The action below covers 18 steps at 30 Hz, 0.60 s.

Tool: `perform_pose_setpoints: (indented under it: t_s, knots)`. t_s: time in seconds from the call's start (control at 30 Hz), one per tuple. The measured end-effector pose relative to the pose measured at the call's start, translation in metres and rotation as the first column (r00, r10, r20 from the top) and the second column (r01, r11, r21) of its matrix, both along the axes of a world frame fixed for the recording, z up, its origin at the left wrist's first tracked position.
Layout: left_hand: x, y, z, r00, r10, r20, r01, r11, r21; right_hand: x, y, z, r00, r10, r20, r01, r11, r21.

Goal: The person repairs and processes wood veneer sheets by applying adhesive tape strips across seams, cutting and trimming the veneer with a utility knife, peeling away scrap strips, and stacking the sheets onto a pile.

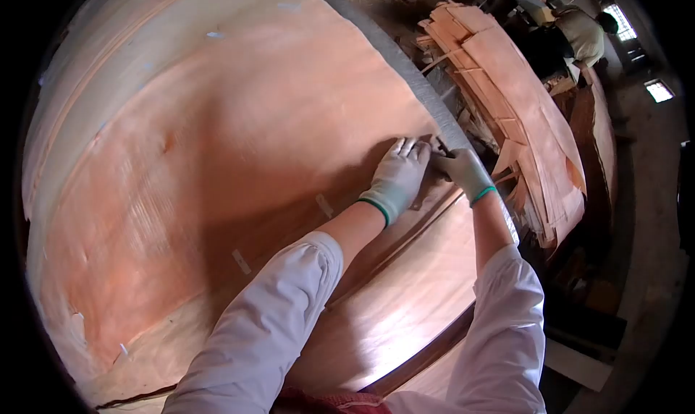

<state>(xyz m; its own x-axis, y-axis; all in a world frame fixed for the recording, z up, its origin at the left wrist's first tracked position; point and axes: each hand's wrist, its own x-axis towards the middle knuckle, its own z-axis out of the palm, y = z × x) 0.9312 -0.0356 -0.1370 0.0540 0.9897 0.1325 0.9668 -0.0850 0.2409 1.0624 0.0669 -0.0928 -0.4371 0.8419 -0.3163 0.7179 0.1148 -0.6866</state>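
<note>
Far L of the fingers (400, 148), pale veneer layers (148, 48) curve round the outer edge of the work surface, the bend partly from the wide lens. Next in, a big reddish-brown veneer sheet (282, 103) covers most of the counter, lying flat w/ slight ripples & a shadow L of the fingers. Sm. white tape strips lie on it, one (241, 261) well below-L of the fingers, another (324, 205) nearer. Sheet runs from well L of the fingers to just under them; long axis can't be told thru lens bend.

L hand (402, 176), gloved, palm down on the sheet near its R corner, fingers extended & close tog., nothing seen in them. Below the fingers, a paler wood surface (420, 258) catches bright light.

Just R, R hand (467, 174), also gloved, fingers curled narrow round a sm. dark tool (444, 148), mostly hidden, type unclear. Its visible part points up-L, away from the wearer; long axis approx. same slant as the grey edge strip (448, 119) beside it.

R of the fingers, past the strip: stacked veneer offcuts (517, 103), long & ragged. Farther up-R, a bent-over person (581, 37), lit windows (659, 90), dim floor (655, 175).
</note>
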Motion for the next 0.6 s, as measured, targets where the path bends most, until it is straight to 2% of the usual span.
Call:
perform_pose_setpoints:
  t_s: [0.03,0.1,0.13,0.17,0.23,0.3,0.33,0.37,0.4,0.43,0.5,0.53,0.6]
  knots:
    - [0.006,0.006,-0.02,0.99,0.025,-0.141,-0.005,0.99,0.14,0.008,-0.005,0.003,1.0,-0.014,0.0,0.014,0.999,-0.036]
    - [0.012,0.002,0.007,0.96,0.013,-0.281,-0.024,0.999,-0.033,0.011,-0.022,-0.02,0.973,-0.158,-0.17,0.157,0.987,-0.016]
    - [0.02,0.004,0.007,0.945,0.043,-0.325,-0.059,0.997,-0.041,0.015,-0.035,-0.016,0.993,-0.117,0.016,0.113,0.978,0.173]
    - [0.03,0.012,-0.007,0.925,0.074,-0.372,-0.096,0.995,-0.041,0.011,-0.056,0.003,0.992,-0.097,0.074,0.077,0.967,0.243]
    - [0.026,0.011,0.002,0.97,0.056,-0.237,-0.078,0.993,-0.084,0.014,-0.095,0.035,0.963,-0.239,-0.121,0.263,0.929,0.259]
    - [-0.006,-0.006,0.033,0.989,-0.024,0.146,0.044,0.99,-0.133,0.043,-0.128,0.081,0.896,-0.197,-0.399,0.377,0.811,0.448]
    - [-0.017,-0.024,0.004,0.924,-0.065,0.378,-0.001,0.985,0.171,0.061,-0.144,0.104,0.914,-0.171,-0.367,0.39,0.61,0.689]
    - [-0.037,-0.056,0.032,0.892,-0.002,0.451,-0.045,0.995,0.094,0.083,-0.159,0.125,0.927,-0.153,-0.343,0.376,0.348,0.859]
    - [-0.053,-0.094,0.033,0.864,0.021,0.504,-0.122,0.978,0.167,0.119,-0.178,0.138,0.866,-0.296,-0.404,0.494,0.374,0.785]
    - [-0.069,-0.144,0.031,0.886,0.004,0.464,-0.194,0.912,0.362,0.12,-0.204,0.164,0.737,-0.316,-0.597,0.675,0.384,0.63]
    - [-0.095,-0.264,0.04,0.853,0.177,0.49,-0.355,0.886,0.299,0.165,-0.243,0.183,0.858,-0.291,-0.424,0.5,0.279,0.82]
    - [-0.106,-0.327,0.049,0.821,0.284,0.495,-0.442,0.864,0.239,0.158,-0.263,0.196,0.715,-0.22,-0.664,0.686,0.407,0.603]
    - [-0.118,-0.461,0.067,0.702,0.564,0.435,-0.665,0.738,0.117,0.144,-0.295,0.211,0.731,-0.2,-0.653,0.679,0.316,0.663]
